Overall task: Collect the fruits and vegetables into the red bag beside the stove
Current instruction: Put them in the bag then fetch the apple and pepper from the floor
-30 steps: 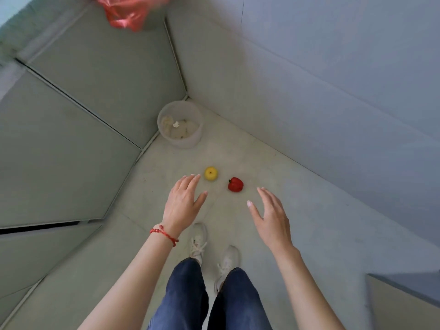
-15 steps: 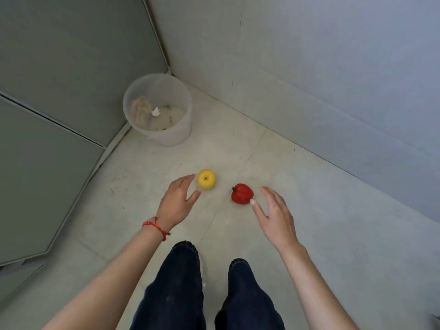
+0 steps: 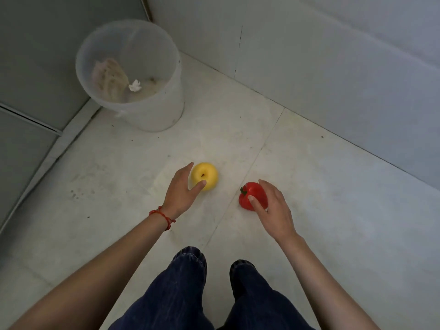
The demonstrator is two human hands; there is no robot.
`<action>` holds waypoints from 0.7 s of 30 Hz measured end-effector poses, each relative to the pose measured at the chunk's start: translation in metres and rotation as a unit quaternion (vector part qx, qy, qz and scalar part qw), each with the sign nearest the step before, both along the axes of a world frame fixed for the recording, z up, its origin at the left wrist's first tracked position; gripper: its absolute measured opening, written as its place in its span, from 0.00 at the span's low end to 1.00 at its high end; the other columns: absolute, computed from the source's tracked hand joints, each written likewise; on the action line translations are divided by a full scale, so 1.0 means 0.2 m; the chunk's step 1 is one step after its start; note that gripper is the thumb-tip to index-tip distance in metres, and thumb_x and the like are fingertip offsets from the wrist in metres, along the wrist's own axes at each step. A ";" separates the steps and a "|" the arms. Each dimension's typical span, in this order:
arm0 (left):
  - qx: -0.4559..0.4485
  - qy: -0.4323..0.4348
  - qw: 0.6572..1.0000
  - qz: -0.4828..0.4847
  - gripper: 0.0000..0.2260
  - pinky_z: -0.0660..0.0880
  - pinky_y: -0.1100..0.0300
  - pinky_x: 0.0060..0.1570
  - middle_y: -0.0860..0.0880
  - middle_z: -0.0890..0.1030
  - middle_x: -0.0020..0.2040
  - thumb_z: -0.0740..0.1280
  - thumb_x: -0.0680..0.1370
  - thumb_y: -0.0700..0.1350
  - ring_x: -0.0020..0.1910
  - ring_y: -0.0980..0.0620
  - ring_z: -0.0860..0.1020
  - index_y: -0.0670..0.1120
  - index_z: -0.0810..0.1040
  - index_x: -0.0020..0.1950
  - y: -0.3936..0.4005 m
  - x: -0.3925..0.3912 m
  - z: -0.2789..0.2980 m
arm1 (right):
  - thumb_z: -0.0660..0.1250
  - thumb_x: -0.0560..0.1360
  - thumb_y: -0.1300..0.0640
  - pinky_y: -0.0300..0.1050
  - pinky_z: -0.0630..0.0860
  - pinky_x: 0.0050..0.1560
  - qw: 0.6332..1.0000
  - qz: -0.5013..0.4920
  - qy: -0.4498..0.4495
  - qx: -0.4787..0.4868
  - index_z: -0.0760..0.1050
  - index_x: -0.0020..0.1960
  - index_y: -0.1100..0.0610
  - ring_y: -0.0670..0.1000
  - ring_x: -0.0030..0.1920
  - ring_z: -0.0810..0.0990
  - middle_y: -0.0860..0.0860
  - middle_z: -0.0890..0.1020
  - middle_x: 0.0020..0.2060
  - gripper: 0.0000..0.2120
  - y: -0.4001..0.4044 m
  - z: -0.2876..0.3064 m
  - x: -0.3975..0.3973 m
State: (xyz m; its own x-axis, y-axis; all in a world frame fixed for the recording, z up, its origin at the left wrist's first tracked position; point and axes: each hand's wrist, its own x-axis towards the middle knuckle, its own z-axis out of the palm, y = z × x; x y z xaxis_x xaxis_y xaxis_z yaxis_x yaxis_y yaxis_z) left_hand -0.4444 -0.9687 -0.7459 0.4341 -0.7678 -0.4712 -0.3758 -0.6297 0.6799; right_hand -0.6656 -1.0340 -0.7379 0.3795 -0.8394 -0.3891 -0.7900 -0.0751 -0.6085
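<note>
Both pieces of produce are round and lie loose on the smooth tiled floor (image 3: 119, 186), so the likeliest slip is a nudge before the fingers close: the yellow apple (image 3: 205, 175) could roll off toward the translucent bin (image 3: 154, 115) in the corner, and the red bell pepper (image 3: 252, 196), lying on its side, could skid toward the wall (image 3: 333, 79). Taking both at once adds to that risk, since neither hand can steady the other's catch. The red bag is not in view, so a carry lies ahead, and a shallow grip might drop a fruit on the way. The left hand (image 3: 181, 189), a red string bracelet (image 3: 163, 216) at its wrist, is spread open and cupped against the apple's left side, thumb low at its near edge, fingers curving up its far-left side; it is not yet closed. The right hand (image 3: 273, 206) arches over the pepper's right side with thumb and fingers on its skin, partly wrapped, though whether it grips firmly cannot be told. Both forearms reach down and forward past the person's knees.
</note>
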 end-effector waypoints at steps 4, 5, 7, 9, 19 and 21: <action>0.003 0.012 1.000 -0.001 0.33 0.58 0.61 0.64 0.43 0.64 0.72 0.69 0.73 0.49 0.71 0.47 0.62 0.45 0.57 0.73 -0.04 0.01 -0.16 | 0.64 0.73 0.44 0.51 0.62 0.69 1.000 -0.009 -0.001 0.017 0.58 0.72 0.50 0.50 0.72 0.60 0.50 0.63 0.72 0.31 -0.02 -0.15 0.01; 0.005 0.008 1.000 -0.010 0.34 0.59 0.62 0.63 0.43 0.65 0.71 0.70 0.72 0.48 0.70 0.47 0.62 0.45 0.57 0.73 -0.05 0.01 -0.20 | 0.65 0.72 0.43 0.51 0.62 0.70 1.000 -0.008 0.001 0.022 0.58 0.72 0.50 0.50 0.72 0.60 0.50 0.62 0.72 0.32 -0.02 -0.18 0.01; 0.008 0.008 1.000 -0.018 0.37 0.59 0.63 0.60 0.42 0.66 0.70 0.72 0.70 0.49 0.69 0.46 0.64 0.46 0.57 0.73 -0.06 0.01 -0.25 | 0.67 0.71 0.42 0.53 0.63 0.69 1.000 -0.003 0.007 0.026 0.58 0.72 0.50 0.51 0.71 0.60 0.50 0.62 0.72 0.35 -0.01 -0.23 0.00; 0.007 0.017 1.000 -0.010 0.38 0.60 0.63 0.57 0.43 0.67 0.69 0.73 0.69 0.49 0.67 0.46 0.66 0.47 0.57 0.73 -0.06 0.00 -0.28 | 0.69 0.69 0.42 0.54 0.65 0.68 1.000 -0.005 0.006 0.029 0.57 0.72 0.50 0.52 0.70 0.61 0.51 0.62 0.72 0.37 0.00 -0.27 -0.01; 0.009 0.132 0.987 0.086 0.39 0.74 0.48 0.59 0.46 0.73 0.63 0.77 0.59 0.56 0.59 0.46 0.74 0.50 0.67 0.67 -0.05 -0.01 -0.24 | 0.74 0.67 0.51 0.42 0.68 0.60 0.984 -0.138 -0.082 0.072 0.61 0.70 0.52 0.52 0.63 0.70 0.53 0.69 0.66 0.37 0.00 -0.29 0.01; 0.014 0.158 0.982 0.101 0.40 0.75 0.44 0.57 0.47 0.74 0.61 0.76 0.56 0.58 0.57 0.45 0.74 0.51 0.69 0.66 -0.04 -0.02 -0.21 | 0.74 0.67 0.52 0.43 0.70 0.61 0.972 -0.184 -0.113 0.093 0.63 0.69 0.52 0.51 0.62 0.71 0.52 0.71 0.66 0.35 0.00 -0.25 0.02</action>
